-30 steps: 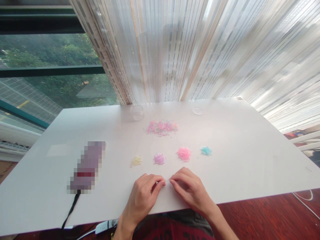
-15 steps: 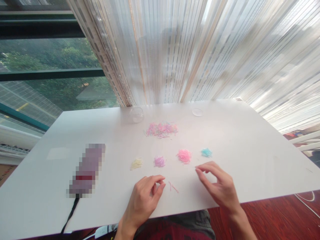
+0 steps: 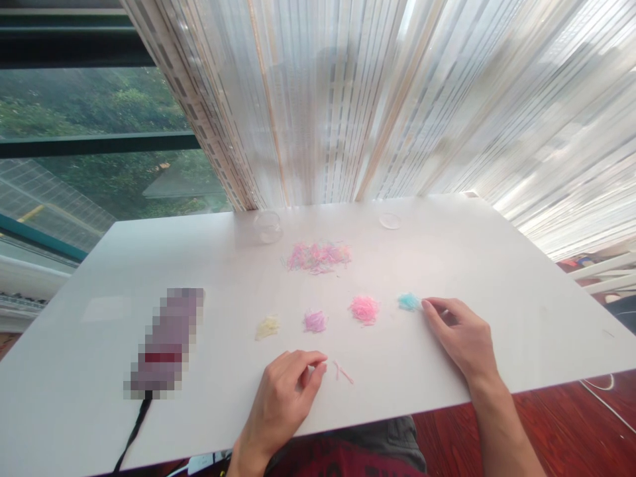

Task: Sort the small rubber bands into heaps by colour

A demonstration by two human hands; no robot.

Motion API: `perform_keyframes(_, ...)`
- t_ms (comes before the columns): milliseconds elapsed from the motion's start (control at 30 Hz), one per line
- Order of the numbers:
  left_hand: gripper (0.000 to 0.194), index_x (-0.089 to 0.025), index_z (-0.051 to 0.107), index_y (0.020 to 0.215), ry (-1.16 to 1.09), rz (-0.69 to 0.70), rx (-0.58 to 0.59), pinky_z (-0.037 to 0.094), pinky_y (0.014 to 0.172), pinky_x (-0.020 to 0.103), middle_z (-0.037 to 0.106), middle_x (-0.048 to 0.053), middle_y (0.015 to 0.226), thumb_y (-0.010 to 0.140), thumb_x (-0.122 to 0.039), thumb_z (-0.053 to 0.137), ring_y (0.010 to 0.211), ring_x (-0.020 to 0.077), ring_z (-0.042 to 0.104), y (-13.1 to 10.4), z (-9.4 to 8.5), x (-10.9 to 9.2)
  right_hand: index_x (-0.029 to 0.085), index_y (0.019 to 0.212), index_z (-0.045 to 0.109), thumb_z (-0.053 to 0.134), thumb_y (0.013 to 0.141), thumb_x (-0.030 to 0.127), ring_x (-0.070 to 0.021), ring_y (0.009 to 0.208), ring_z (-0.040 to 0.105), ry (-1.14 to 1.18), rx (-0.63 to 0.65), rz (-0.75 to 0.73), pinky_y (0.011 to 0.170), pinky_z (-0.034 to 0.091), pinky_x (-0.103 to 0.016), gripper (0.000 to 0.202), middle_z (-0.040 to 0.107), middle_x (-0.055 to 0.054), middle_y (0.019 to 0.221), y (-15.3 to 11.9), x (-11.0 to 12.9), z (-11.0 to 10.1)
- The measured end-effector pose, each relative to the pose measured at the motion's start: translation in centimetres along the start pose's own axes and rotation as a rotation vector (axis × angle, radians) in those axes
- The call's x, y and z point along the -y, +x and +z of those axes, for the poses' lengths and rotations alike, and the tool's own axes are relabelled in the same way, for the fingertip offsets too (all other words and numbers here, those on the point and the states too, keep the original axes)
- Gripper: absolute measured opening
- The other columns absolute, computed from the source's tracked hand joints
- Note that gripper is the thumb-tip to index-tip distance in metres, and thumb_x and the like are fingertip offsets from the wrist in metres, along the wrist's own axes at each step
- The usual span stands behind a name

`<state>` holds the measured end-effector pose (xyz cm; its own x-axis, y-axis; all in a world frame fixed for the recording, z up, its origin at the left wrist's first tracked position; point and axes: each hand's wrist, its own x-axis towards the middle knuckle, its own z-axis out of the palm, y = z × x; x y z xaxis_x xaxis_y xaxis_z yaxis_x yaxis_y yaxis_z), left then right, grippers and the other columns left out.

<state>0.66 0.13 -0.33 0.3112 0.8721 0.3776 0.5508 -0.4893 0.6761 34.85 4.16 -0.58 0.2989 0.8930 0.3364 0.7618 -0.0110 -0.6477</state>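
Observation:
My right hand (image 3: 462, 334) is at the right edge of a small pile of blue strips (image 3: 409, 301), thumb and forefinger pinched together; whatever lies between the tips is too small to make out. Resting near the table's front edge, my left hand (image 3: 291, 391) has its fingers curled and thumb against forefinger, and I cannot see what they hold. Just right of its fingertips lie a few loose pink strips (image 3: 344, 373). Beyond the hands sit a yellow pile (image 3: 267, 326), a purple pile (image 3: 315, 321) and a pink pile (image 3: 364, 309).
A mixed heap of coloured strips (image 3: 318, 257) lies farther back on the white table (image 3: 497, 265). Behind it stand a clear round container (image 3: 268, 227) and a clear lid (image 3: 389, 220). A blurred purple object (image 3: 169, 341) with a black strap is at left. Curtains (image 3: 322, 99) hang behind.
My right hand has moved right and away from me, from in front of the pink and blue piles to the blue pile's right edge. My left hand has stayed almost still.

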Motion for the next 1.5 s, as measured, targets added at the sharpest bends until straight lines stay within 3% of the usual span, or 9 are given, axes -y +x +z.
perform_keyframes(333,0.016,-0.022,0.071,0.098,0.015,-0.015,0.033,0.049,0.064,0.028,0.070,-0.001,0.073,0.106,-0.023,0.057,0.061,0.0154,0.062,0.0,0.0,0.0,0.023,0.089,0.079,0.062,0.098,0.052,-0.0210,0.069,0.069,0.000,-0.055,-0.042,0.067,0.056,-0.034,0.035,0.080,-0.007,0.089,-0.3,-0.5,0.0)
perform_keyframes(500,0.015,-0.021,0.070,0.097,0.009,-0.014,0.038,0.050,0.064,0.028,0.070,0.000,0.074,0.106,-0.022,0.057,0.062,0.0156,0.062,0.1,0.0,-0.1,0.022,0.092,0.076,0.062,0.101,0.040,-0.0201,0.069,0.065,0.019,-0.120,-0.153,0.067,0.055,-0.034,0.024,0.078,-0.006,0.089,-1.7,1.4,0.0)
perform_keyframes(567,0.014,-0.021,0.069,0.096,0.000,-0.001,0.043,0.051,0.064,0.028,0.071,0.000,0.076,0.105,-0.021,0.058,0.062,0.0155,0.062,0.2,-0.1,-0.2,0.023,0.095,0.074,0.063,0.103,0.032,-0.0199,0.072,0.066,0.084,-0.046,-0.241,0.070,0.055,-0.033,0.016,0.076,-0.004,0.087,-2.7,2.8,0.3)
perform_keyframes(700,0.009,-0.020,0.069,0.104,0.027,0.071,0.048,0.055,0.073,0.032,0.075,0.004,0.090,0.104,-0.018,0.060,0.077,0.0189,0.067,0.3,0.0,-0.3,0.024,0.104,0.071,0.065,0.102,0.020,-0.0206,0.086,0.069,0.227,0.253,-0.426,0.076,0.056,-0.032,0.008,0.074,-0.004,0.092,-5.3,5.8,1.5)
perform_keyframes(867,0.022,-0.021,0.070,0.122,0.180,0.122,0.097,0.056,0.076,0.037,0.072,0.008,0.102,0.104,-0.019,0.059,0.087,0.0233,0.068,0.0,0.7,-0.3,0.024,0.114,0.069,0.069,0.101,0.020,-0.0222,0.087,0.064,0.235,0.494,-0.475,0.078,0.055,-0.036,0.013,0.071,-0.005,0.095,-7.8,7.9,2.8)
perform_keyframes(1100,0.017,-0.024,0.075,0.105,0.189,0.091,0.076,0.053,0.071,0.033,0.068,0.004,0.094,0.106,-0.023,0.058,0.077,0.0186,0.064,0.3,0.8,-0.6,0.023,0.100,0.067,0.062,0.104,0.018,-0.0223,0.082,0.062,0.153,0.453,-0.477,0.075,0.051,-0.038,0.008,0.068,-0.004,0.089,-8.7,8.5,4.0)
perform_keyframes(1500,0.014,-0.021,0.070,0.091,0.090,0.050,0.088,0.055,0.074,0.032,0.071,0.004,0.091,0.102,-0.020,0.063,0.081,0.0199,0.068,0.3,0.4,-0.5,0.021,0.102,0.067,0.053,0.109,0.018,-0.0227,0.083,0.060,0.175,0.431,-0.491,0.073,0.052,-0.039,0.016,0.068,-0.006,0.089,-8.0,9.0,4.7)
